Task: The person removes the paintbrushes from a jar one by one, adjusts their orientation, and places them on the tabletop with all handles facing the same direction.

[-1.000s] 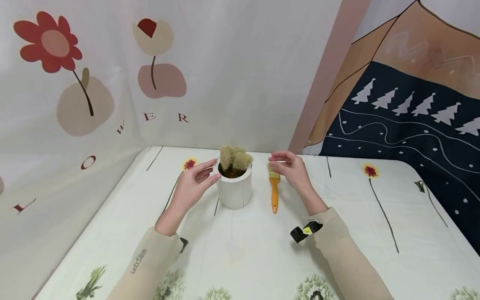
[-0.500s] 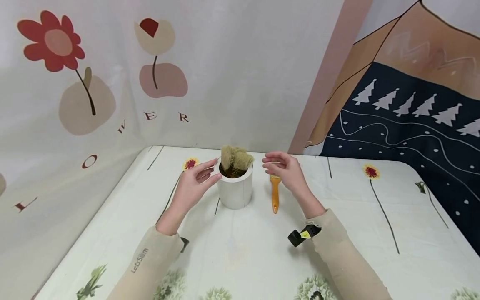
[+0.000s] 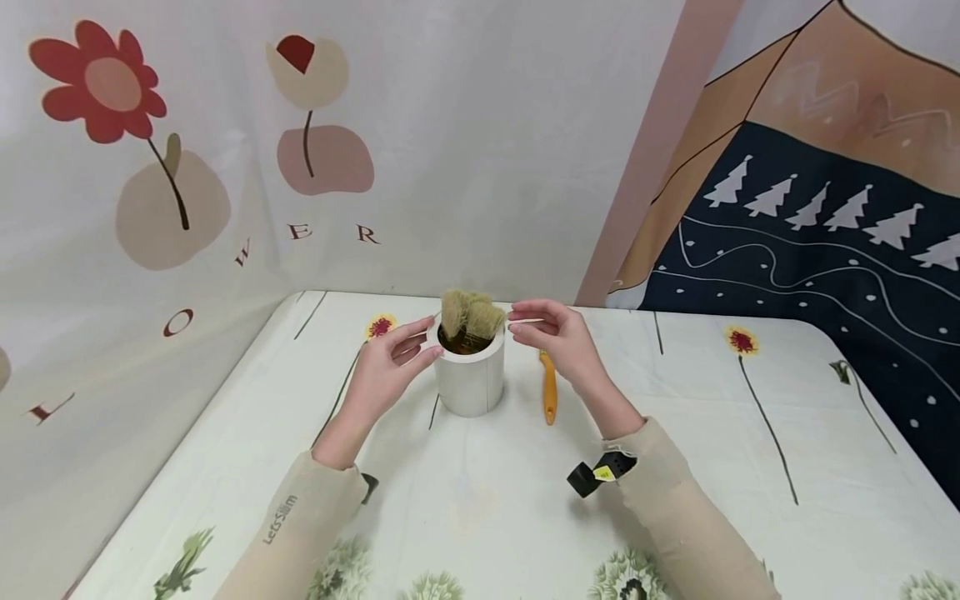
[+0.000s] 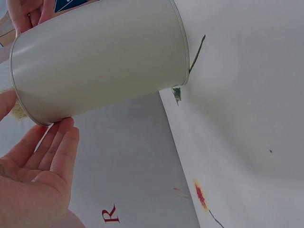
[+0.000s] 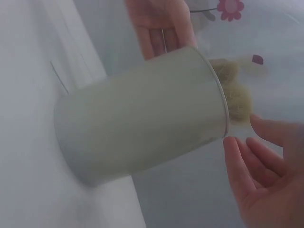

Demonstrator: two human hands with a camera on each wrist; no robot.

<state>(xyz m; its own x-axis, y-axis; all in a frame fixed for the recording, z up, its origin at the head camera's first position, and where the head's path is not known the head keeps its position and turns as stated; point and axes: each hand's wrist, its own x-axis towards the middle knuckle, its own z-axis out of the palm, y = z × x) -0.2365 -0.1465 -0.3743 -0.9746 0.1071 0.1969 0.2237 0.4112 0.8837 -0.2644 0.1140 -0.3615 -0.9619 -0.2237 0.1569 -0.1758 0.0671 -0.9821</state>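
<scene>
A white cylindrical canister (image 3: 471,385) stands upright on the table, with paintbrushes (image 3: 472,315) in it, pale bristles upward. My left hand (image 3: 381,368) holds its left side near the rim; in the left wrist view the fingertips (image 4: 66,124) touch the outer wall and the thumb is by the rim. My right hand (image 3: 561,340) is at the rim's right side, fingers loosely bent and holding nothing; in the right wrist view its fingertips come up close to the rim. Beneath it lies another paintbrush with an orange handle (image 3: 550,393), its bristles hidden by the hand.
The flower-printed white cloth (image 3: 480,500) covers the table. A printed curtain (image 3: 480,167) rises behind it, with a dark tree-patterned fabric (image 3: 810,242) at right. A black wrist strap and camera (image 3: 592,475) sit at my right cuff.
My right hand has moved left, from above the loose brush's bristles to the canister's right rim. The left hand, canister and brushes stay in place.
</scene>
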